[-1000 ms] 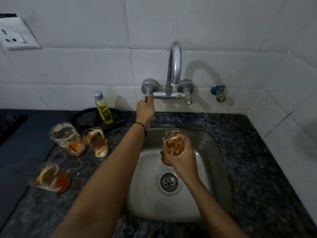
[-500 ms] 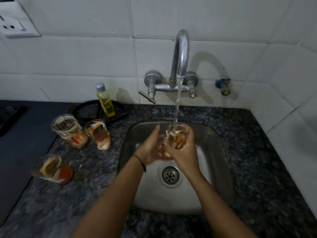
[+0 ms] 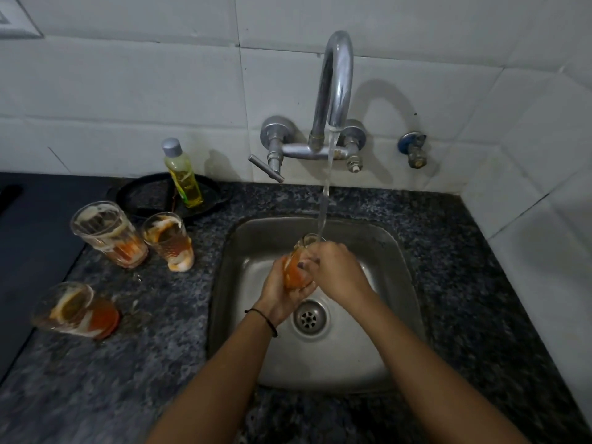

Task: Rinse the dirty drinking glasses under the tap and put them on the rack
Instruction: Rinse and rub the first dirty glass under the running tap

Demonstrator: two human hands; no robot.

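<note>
While water runs from the tap (image 3: 334,91) in a thin stream, the glass (image 3: 296,267) being rinsed is held over the middle of the sink (image 3: 394,283), tilted with its mouth up toward the far side so the stream lands at its rim. To do this step well, I would keep the mouth right under the stream, let the glass fill, then turn it and rub the orange film low down near the base, where the residue looks thickest, before tipping it out over the drain (image 3: 309,318).

Cupped from below, the left hand (image 3: 282,293) has its fingers curled round the bottom of the glass and bears its weight. Reaching over from the right, the right hand (image 3: 336,270) has its fingers wrapped about the upper part near the rim; whether any fingertips reach inside is hard to tell, since the hand hides that side.

Three more dirty glasses wait on the counter (image 3: 480,315) to the left of the sink: a tall glass (image 3: 105,233) and a smaller glass (image 3: 168,240) standing close together at the far side, and a fallen glass (image 3: 75,310) lying on its side nearer. No rack is in view.
</note>
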